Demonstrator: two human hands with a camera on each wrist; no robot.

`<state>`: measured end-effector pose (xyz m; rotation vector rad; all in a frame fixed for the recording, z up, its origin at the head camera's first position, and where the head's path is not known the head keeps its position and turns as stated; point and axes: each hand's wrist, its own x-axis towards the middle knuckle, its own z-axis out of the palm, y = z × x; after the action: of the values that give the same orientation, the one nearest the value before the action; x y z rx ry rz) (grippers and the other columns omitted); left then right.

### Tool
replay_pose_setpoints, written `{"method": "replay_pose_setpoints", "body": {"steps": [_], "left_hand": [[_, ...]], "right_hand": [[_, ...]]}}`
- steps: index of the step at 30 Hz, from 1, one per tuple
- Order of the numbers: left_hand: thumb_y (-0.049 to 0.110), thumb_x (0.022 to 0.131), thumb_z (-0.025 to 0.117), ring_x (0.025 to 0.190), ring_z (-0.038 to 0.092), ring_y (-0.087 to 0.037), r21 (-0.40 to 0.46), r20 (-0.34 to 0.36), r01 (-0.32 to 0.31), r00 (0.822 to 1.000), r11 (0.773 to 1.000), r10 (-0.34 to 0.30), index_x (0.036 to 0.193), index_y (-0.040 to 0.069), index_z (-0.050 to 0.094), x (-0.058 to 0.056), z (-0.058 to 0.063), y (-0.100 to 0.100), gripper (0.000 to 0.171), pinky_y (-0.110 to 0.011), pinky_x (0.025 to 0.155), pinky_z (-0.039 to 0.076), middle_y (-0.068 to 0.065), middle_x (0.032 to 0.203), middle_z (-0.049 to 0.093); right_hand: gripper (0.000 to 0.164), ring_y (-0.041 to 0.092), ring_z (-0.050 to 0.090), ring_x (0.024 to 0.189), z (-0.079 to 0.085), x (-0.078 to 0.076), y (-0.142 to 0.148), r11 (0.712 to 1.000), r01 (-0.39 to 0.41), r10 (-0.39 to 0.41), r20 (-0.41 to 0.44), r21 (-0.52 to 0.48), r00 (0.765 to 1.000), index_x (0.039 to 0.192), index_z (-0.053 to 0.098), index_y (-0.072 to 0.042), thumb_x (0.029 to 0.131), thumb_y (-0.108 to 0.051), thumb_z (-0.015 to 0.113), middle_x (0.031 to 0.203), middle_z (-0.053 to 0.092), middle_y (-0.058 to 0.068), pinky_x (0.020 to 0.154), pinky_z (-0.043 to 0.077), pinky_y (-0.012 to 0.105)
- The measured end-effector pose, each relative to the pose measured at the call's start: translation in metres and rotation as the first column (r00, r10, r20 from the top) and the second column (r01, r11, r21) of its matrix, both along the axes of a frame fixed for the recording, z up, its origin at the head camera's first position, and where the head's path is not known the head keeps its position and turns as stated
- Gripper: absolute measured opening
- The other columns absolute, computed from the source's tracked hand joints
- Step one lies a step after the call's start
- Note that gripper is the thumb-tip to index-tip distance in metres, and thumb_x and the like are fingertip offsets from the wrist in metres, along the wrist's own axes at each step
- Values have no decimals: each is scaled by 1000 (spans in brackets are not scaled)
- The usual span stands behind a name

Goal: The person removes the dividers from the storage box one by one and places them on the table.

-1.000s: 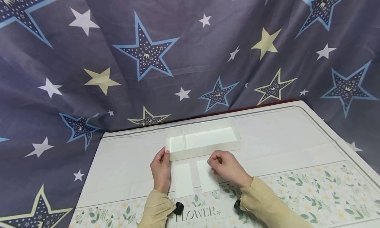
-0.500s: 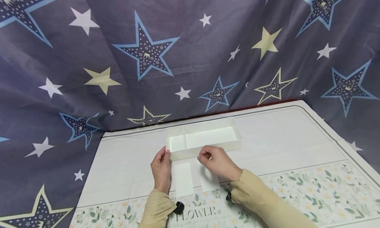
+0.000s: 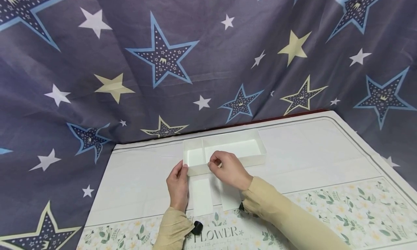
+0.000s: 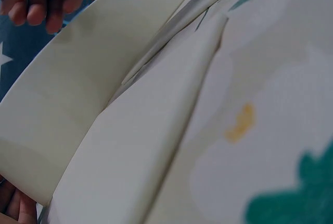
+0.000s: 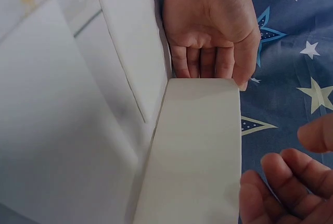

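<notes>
A white open box (image 3: 208,167) with one divider, forming a small left and a long right compartment, stands on the table. My left hand (image 3: 177,188) grips its front left corner, thumb at the rim; in the right wrist view, the left fingers (image 5: 200,61) lie against the box's end. Over the front wall hangs my right hand (image 3: 229,170), fingers loosely curled. In the right wrist view its thumb and fingers (image 5: 291,177) are apart, with nothing visible between them. Two flat white rectangular pieces (image 3: 202,197) lie in front of the box, the right one (image 3: 230,197) partly under the right hand.
A white tablecloth (image 3: 309,148) with a floral printed band (image 3: 352,210) and the word FLOWER covers the table. Behind it hangs a dark curtain (image 3: 137,109) with stars. A black band part (image 3: 197,228) shows at the left sleeve.
My right hand has moved left and farther from me, from above the right white piece to the box's front wall near the divider. The left hand keeps its grip on the corner.
</notes>
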<state>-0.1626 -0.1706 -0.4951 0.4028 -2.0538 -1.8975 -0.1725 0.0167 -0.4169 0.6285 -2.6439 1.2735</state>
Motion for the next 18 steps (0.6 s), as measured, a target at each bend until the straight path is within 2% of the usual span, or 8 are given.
{"method": "replay_pose_setpoints", "body": {"steps": [11,18], "left_hand": [[31,95,60,108,58,-15,-11,9,-6,1000,1000,6,127,10,61,-2,0,-2,38,-17,83,49,-7,120,63],[30,95,61,107,59,-16,-5,24,-9,1000,1000,9,126,9,62,-2,0,-1,38,-18,82,49,-8,120,63]], "right_hand": [[6,10,55,76,2,-17,-12,997,55,-50,-99,56,994,79,64,-16,85,-16,65,78,60,-7,71,47,28],[5,9,54,70,1,-27,-16,993,79,-72,-81,91,994,79,63,-15,84,-17,64,75,59,-7,65,45,27]]}}
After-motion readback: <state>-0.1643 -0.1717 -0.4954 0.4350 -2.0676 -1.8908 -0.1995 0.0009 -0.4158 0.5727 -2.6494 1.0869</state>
